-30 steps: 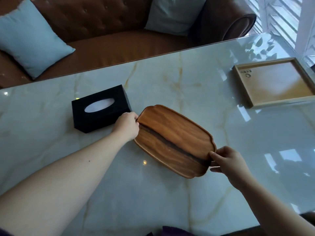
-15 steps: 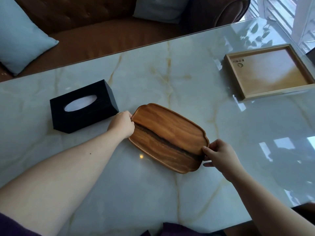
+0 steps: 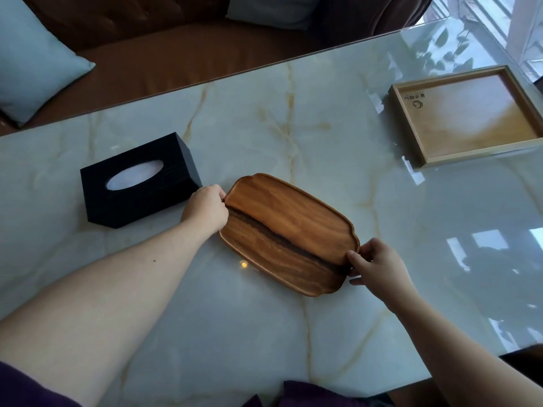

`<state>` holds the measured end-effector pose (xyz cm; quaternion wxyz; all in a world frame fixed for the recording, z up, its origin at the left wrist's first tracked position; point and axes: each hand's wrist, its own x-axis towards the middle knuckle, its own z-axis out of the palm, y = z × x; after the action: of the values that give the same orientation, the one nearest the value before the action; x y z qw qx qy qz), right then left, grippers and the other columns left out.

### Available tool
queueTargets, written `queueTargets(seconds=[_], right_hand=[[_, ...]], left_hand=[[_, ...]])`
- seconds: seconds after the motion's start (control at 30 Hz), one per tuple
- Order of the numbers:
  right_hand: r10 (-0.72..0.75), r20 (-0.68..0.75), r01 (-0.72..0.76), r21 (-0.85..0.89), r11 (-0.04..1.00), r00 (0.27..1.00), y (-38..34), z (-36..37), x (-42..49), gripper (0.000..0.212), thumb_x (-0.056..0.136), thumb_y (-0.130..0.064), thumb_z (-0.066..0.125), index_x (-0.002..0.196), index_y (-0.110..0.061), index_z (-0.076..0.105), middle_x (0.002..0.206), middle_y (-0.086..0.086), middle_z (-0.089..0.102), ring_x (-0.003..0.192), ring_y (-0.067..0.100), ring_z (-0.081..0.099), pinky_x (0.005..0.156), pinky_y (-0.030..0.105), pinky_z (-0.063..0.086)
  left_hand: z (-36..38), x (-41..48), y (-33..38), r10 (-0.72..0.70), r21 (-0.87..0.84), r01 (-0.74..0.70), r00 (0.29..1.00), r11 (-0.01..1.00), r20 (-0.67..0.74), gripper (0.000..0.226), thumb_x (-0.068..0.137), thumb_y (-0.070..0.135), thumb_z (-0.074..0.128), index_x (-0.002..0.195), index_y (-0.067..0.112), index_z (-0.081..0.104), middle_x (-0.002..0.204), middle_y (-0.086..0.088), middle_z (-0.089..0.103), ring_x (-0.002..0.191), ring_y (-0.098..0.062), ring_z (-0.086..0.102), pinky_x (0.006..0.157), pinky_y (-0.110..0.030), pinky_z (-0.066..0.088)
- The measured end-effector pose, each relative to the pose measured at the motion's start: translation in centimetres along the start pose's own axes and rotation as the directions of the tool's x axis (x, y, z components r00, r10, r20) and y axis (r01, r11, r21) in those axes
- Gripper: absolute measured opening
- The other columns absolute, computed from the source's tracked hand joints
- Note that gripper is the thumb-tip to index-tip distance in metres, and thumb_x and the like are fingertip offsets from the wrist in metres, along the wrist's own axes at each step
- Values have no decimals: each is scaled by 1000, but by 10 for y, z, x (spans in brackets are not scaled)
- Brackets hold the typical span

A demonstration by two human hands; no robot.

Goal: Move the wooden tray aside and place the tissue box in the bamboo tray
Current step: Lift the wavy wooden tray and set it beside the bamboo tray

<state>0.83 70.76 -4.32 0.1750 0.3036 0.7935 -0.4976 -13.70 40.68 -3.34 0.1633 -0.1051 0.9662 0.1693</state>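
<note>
- You face a glossy marble counter [image 3: 293, 118] with a brown sofa and pale cushions behind it.
- The wooden tray [image 3: 289, 230] lies in the middle, its long axis running from far-left to near-right across you.
- Your left hand [image 3: 207, 208] is clamped on the tray's far-left end; your right hand [image 3: 377, 267] pinches the near-right end, thumb on the rim and fingers under. So you have one hand at each end of the long axis, the tray spanning between them.
- Whether the tray is lifted or resting on the counter, you cannot tell from here.
- The tissue box [image 3: 138, 180] sits just beyond your left hand, on its outer side, so that hand is the nearer one for the pick to come.
- The bamboo tray [image 3: 408, 133] waits far right, well apart from both hands, its floor bare.
- Judging by this, set the wooden tray down off the straight line from box to bamboo tray.
</note>
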Motion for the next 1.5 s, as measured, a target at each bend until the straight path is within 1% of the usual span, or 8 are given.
queueTargets(seconds=[0.43, 0.63, 0.93, 1.03, 1.1, 1.27, 1.4, 1.5], right_hand=[[-92, -63, 83, -127, 988, 994, 3, 4, 1, 18, 89, -25, 64, 81, -16, 51, 62, 1, 71, 50, 13, 69, 59, 43, 61], [14, 14, -14, -28, 1000, 1000, 6, -1, -4, 24, 86, -35, 69, 89, -12, 64, 62, 2, 74, 55, 18, 72, 61, 44, 62], [23, -11, -25, -184, 983, 1000, 6, 6, -1, 24, 92, -36, 58, 87, -13, 57, 73, 6, 70, 60, 24, 70, 64, 45, 58], [-70, -93, 41, -280, 959, 993, 0, -1, 14, 21, 94, -32, 54, 91, -11, 56, 83, 7, 64, 82, 31, 63, 67, 34, 41], [-94, -98, 63, -285, 957, 991, -9, -6, 25, 17, 94, -30, 52, 92, -13, 55, 85, 6, 62, 83, 29, 60, 68, 34, 39], [-139, -62, 109, -353, 929, 988, -25, -16, 48, 15, 95, -31, 48, 95, -17, 54, 87, 3, 60, 79, 27, 58, 68, 36, 41], [-147, -30, 124, -390, 912, 989, -27, -16, 56, 15, 94, -31, 47, 95, -18, 54, 87, 4, 61, 77, 28, 58, 66, 36, 41], [-155, -11, 137, -410, 902, 988, -24, -14, 57, 16, 95, -31, 47, 96, -17, 55, 87, 5, 62, 76, 27, 57, 65, 35, 40]], left_hand=[[-1, -4, -1, 25, 41, -25, 1000, 999, -5, 18, 83, 3, 52, 87, 19, 58, 106, -9, 62, 82, -24, 50, 66, -34, 41], [2, 0, -6, 21, 66, -23, 999, 998, 41, 29, 94, 26, 44, 107, 6, 60, 106, -17, 65, 97, -36, 58, 72, -36, 41], [-2, -19, -27, -10, -8, 12, 976, 1000, 217, 28, 93, 35, 50, 98, 9, 58, 85, -7, 60, 83, -27, 55, 70, -32, 38], [4, -45, -34, -19, -61, 38, 958, 997, 285, 25, 92, 35, 52, 84, 11, 53, 69, -1, 59, 60, -19, 65, 53, -28, 38], [10, -62, -37, -37, -137, 88, 941, 987, 337, 26, 93, 33, 52, 81, 10, 52, 69, -5, 64, 47, -16, 67, 47, -26, 43], [21, -92, -37, -80, -295, 229, 892, 928, 444, 28, 94, 26, 52, 73, 8, 47, 67, -17, 67, 60, -30, 72, 67, -48, 61], [21, -99, -37, -112, -292, 255, 896, 922, 430, 29, 94, 27, 50, 75, 4, 52, 66, -17, 69, 58, -28, 72, 69, -48, 61], [16, -92, -36, -135, -281, 232, 936, 931, 326, 27, 93, 29, 52, 87, 4, 59, 80, -18, 71, 63, -31, 72, 73, -46, 59]])
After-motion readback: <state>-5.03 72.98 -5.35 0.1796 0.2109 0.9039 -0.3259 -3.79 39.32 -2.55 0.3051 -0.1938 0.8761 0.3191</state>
